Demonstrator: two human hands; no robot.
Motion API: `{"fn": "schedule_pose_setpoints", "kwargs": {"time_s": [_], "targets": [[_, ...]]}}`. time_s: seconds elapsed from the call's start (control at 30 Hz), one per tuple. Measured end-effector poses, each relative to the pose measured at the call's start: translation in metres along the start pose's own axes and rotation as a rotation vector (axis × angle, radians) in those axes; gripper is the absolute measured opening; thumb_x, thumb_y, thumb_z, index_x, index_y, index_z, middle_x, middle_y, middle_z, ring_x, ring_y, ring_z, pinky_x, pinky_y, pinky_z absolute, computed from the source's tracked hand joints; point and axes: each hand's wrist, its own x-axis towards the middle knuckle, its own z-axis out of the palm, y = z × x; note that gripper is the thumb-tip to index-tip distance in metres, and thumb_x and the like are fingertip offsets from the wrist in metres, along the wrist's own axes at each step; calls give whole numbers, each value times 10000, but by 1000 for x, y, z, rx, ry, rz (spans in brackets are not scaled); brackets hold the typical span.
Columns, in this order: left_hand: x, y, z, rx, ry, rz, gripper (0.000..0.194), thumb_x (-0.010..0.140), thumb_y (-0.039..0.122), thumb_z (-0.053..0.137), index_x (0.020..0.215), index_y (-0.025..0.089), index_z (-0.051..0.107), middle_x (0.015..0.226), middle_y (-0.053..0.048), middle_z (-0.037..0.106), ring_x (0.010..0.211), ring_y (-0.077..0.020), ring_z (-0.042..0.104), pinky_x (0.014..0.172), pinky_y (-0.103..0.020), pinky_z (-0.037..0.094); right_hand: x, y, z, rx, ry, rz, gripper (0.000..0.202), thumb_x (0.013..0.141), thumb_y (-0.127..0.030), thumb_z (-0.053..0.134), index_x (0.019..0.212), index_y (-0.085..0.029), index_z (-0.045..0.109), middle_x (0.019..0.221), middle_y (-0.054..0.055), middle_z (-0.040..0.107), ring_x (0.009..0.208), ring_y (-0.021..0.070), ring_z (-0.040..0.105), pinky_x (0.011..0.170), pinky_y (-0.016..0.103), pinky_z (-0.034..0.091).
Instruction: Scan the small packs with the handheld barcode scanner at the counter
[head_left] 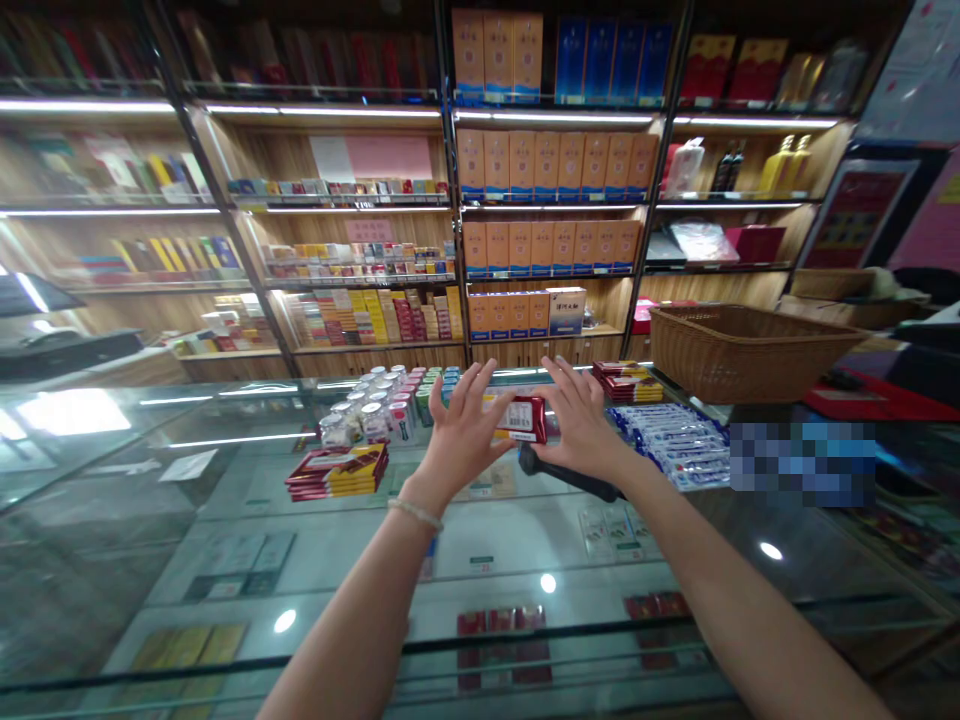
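Observation:
Between my two hands is a red packet point(523, 419) of what looks like chocolate bars, with a white printed label facing me. My left hand point(461, 425) grips its left end with thumb and forefinger, the other fingers stretched out. At the right end, my right hand point(581, 420) pinches it the same way. A black handheld device point(574, 477) with a rounded head lies just below my right hand. To the left, a stack of red and yellow chocolate packets point(337, 470) rests on the glass counter. Another stack of such packets point(628, 381) sits behind my right hand.
Several white-capped tubs point(375, 405) stand left of my hands on the glass counter point(262, 500). Blue and white packets point(675, 443) lie in a row to the right. Beyond them stands a wicker basket point(750, 350). Shelves of orange boxes point(551, 165) line the back wall.

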Motion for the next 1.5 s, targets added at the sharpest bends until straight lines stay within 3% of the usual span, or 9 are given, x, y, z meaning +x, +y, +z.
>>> {"fn": "schedule_pose_setpoints", "kwargs": {"time_s": [0.13, 0.33, 0.53, 0.63, 0.73, 0.9, 1.13, 1.27, 1.5], "targets": [[1, 5, 2, 15, -7, 22, 781, 708, 402, 915, 1407, 249, 599, 1676, -199, 379, 1539, -395, 354, 1282, -642, -9, 1, -5, 0, 12, -11, -4, 617, 750, -351, 769, 1299, -191, 538, 1687, 219, 328, 1598, 375, 230, 1260, 635, 166], [2, 5, 0, 10, 29, 6, 635, 759, 367, 859, 1338, 245, 629, 1669, -184, 397, 1533, -385, 361, 1286, -630, 7, -1, -4, -1, 70, -25, -25, 650, 767, -314, 729, 1362, -205, 492, 1699, 191, 314, 1617, 351, 181, 1274, 632, 135], [4, -9, -7, -21, 144, -182, 638, 775, 565, 834, 1326, 295, 659, 1706, -148, 302, 1557, -414, 275, 1279, -630, 50, -4, 17, 8, 120, -14, 107, 955, 782, -366, 743, 1590, -216, 256, 1720, 202, 241, 1629, 354, 123, 1251, 652, 188], [4, -5, -9, -75, 156, -191, 649, 775, 646, 805, 1322, 322, 678, 1711, -117, 262, 1559, -425, 246, 1281, -625, 58, -4, 21, 14, 100, -37, 158, 919, 809, -450, 765, 1583, -251, 312, 1719, 195, 246, 1625, 374, 130, 1241, 669, 193], [4, 7, -9, -103, 134, -119, 647, 754, 669, 812, 1305, 349, 698, 1673, -99, 320, 1540, -414, 273, 1288, -609, 50, -4, 17, 15, 95, -65, 155, 895, 814, -516, 779, 1572, -296, 357, 1727, 180, 230, 1625, 383, 127, 1231, 681, 203], [2, 20, -9, -138, 107, -33, 644, 751, 677, 808, 1310, 372, 705, 1631, -99, 369, 1521, -399, 305, 1291, -585, 35, -6, 10, 11, 119, -97, 98, 809, 798, -494, 815, 1504, -325, 459, 1741, 161, 201, 1622, 394, 133, 1226, 701, 190], [2, 23, -7, -165, 122, -62, 628, 763, 637, 817, 1315, 360, 699, 1654, -107, 317, 1532, -406, 281, 1283, -598, 79, -6, 5, 11, 128, -96, 77, 805, 835, -449, 775, 1547, -311, 426, 1740, 167, 200, 1617, 384, 161, 1228, 683, 210], [2, 25, -7, -177, 86, -82, 648, 734, 594, 854, 1320, 369, 692, 1665, -97, 306, 1534, -417, 278, 1284, -606, 88, -5, 3, 12, 119, -90, 73, 730, 831, -448, 771, 1495, -316, 499, 1740, 150, 207, 1611, 379, 179, 1232, 667, 216], [4, 9, -10, -190, 75, -106, 676, 732, 624, 851, 1319, 335, 682, 1678, -136, 257, 1556, -416, 253, 1281, -607, 108, -4, 20, 8, 69, -29, 129, 655, 820, -458, 788, 1418, -329, 554, 1730, 135, 232, 1603, 382, 199, 1221, 681, 213]]}}
